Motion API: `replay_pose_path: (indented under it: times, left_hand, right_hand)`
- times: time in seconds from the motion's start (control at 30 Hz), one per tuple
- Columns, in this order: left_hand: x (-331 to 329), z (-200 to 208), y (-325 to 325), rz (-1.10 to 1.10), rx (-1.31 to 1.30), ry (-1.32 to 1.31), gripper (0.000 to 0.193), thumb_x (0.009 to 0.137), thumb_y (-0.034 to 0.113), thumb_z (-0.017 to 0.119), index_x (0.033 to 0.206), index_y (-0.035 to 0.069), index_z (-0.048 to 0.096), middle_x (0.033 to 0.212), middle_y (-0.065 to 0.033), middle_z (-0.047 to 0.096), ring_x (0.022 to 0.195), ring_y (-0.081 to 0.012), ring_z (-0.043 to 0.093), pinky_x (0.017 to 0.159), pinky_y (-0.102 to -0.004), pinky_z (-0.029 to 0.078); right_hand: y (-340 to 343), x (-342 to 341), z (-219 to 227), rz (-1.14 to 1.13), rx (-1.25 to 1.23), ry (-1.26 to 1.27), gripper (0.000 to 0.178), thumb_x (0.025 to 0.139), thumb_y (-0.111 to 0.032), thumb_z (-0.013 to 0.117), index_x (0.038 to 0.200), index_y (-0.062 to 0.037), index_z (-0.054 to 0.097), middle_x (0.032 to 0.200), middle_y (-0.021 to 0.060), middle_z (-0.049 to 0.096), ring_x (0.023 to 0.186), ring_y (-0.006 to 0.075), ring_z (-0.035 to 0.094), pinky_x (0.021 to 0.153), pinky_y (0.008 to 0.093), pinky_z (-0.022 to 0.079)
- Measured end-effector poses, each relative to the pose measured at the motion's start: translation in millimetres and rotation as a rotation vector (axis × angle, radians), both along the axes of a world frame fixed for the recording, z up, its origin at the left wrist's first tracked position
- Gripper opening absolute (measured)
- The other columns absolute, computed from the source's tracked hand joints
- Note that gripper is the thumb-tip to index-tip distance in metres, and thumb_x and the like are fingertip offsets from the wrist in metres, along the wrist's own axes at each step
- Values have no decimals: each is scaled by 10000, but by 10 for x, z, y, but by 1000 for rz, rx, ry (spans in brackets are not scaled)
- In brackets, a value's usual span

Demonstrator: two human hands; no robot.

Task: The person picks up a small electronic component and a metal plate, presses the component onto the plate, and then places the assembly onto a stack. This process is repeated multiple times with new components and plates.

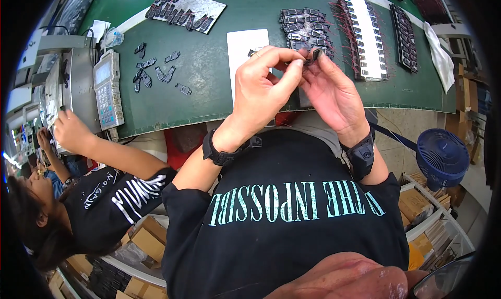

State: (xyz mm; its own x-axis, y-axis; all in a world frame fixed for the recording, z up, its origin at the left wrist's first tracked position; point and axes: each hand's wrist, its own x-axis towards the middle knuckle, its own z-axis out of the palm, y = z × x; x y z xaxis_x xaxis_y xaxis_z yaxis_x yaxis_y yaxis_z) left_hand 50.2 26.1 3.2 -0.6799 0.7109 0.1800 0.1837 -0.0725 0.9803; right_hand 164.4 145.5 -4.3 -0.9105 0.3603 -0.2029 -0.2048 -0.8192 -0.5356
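Observation:
Both hands meet over the near part of a green work table (pixel 203 85). My left hand (pixel 261 85) pinches thumb and forefinger together at the edge of a small black part (pixel 315 55). My right hand (pixel 336 93) grips that same part between thumb and fingers, palm turned up. The fingers hide most of the part. Just beyond the hands lies a block of similar black rectangular parts (pixel 305 25) in rows. Under and beside my left hand is a white sheet of paper (pixel 244 41), with a small dark piece near my knuckles.
Loose black parts (pixel 147 72) lie left, near a grey keypad device (pixel 108 90). A loaded metal plate (pixel 211 9) sits at the back. Right are a white strip of red-wired parts (pixel 368 38), a dark strip (pixel 403 38), a white cloth (pixel 439 56) and blue fan (pixel 442 155). A co-worker's hand (pixel 73 132) reaches left.

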Motion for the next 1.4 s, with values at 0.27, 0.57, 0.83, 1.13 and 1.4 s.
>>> replay_pose_path:
  times: [0.27,0.57,0.83,1.13,1.4]
  left_hand:
    - [-64,8,-38,-8,-11,-250,169,963,126,607,1039,-3,686,898,-52,676,758,-92,649,549,-214,510]
    - [-87,170,-226,111,50,-303,245,1018,192,531,910,-3,631,878,-57,650,656,-101,613,535,-221,493]
    - [-623,-233,-1013,361,-507,143,241,994,201,552,834,24,527,784,-80,648,526,-172,578,542,-288,481]
    - [-336,115,-775,277,-360,652,181,825,71,717,1006,68,713,802,-90,690,747,-269,688,694,-327,553]
    - [-139,97,-456,78,-167,117,146,839,67,712,982,41,729,870,-88,719,746,-210,699,703,-295,554]
  right_hand:
    - [129,67,91,23,414,-205,194,976,-131,601,1136,-24,627,1155,94,649,1089,179,614,944,325,500]
    - [139,16,120,167,569,-290,212,941,-135,659,1105,-4,633,1013,38,652,915,132,633,871,293,513]
    - [70,-52,146,132,702,-330,196,929,-114,666,1080,9,651,1041,45,647,905,108,617,868,272,501]
    - [-46,-59,231,72,858,-303,185,913,-18,662,1089,34,646,1060,35,636,929,73,592,869,227,477]
    - [-75,-46,186,125,957,-298,175,922,-12,651,1089,39,643,1061,44,641,944,75,593,869,221,479]
